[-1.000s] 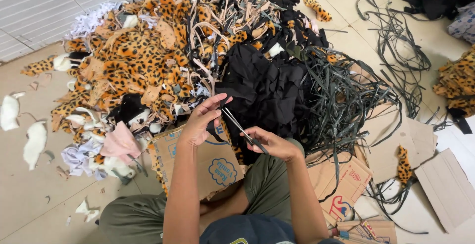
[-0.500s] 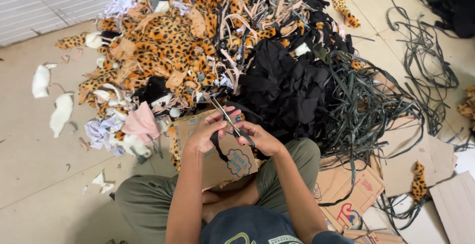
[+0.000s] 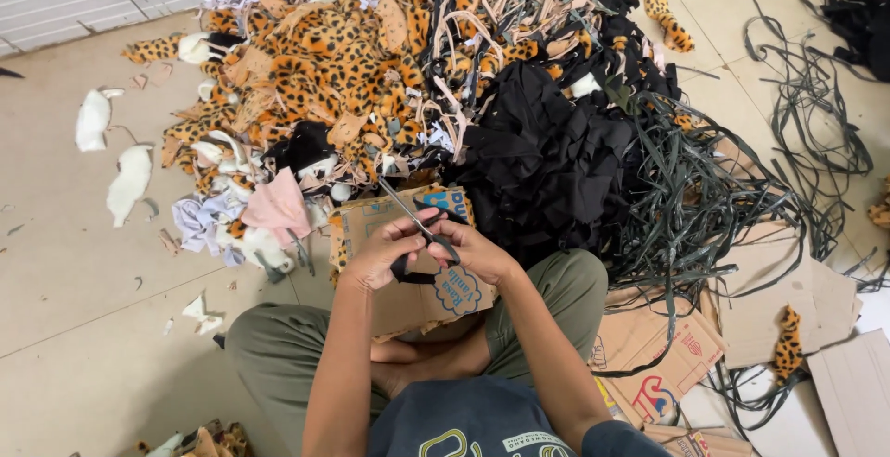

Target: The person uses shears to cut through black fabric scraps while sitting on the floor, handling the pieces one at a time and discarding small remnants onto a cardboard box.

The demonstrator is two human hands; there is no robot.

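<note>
Here the left hand point(image 3: 385, 258) and right hand point(image 3: 468, 251) clamp together on scissors point(image 3: 417, 225) and a black strip point(image 3: 413, 272); a big scrap pile point(image 3: 389, 77) remains uncut.

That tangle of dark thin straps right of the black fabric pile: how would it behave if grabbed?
The tangle of dark thin straps probably hangs floppy, since the strands curl and loop loosely over the floor. Likely light for its bulk. Strands cross and run under the flattened brown cardboard, so one pull would probably drag neighbours along.
</note>
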